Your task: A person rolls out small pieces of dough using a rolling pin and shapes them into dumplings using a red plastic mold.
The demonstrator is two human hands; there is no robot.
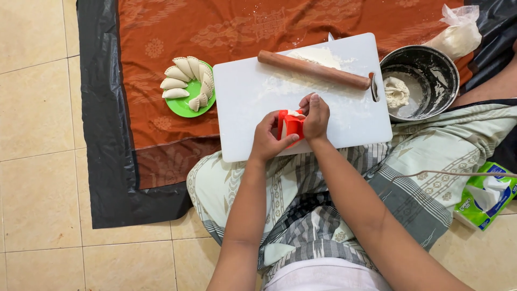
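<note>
By your right knee: green-and-white soft tissue pack (486, 200) on the tiles. Top right: knotted clear plastic bag (459, 33) of white powder.

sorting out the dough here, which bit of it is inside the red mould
The dough in the red mould, held between left hand and right hand; other dough sits elsewhere.

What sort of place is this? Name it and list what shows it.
Probably a home floor set up for making dumplings. A cloth over a black sheet covers the tiles; on it lie a board with a rolling pin, a plate of dumplings and a pot. Both hands hold a red mould.
</note>
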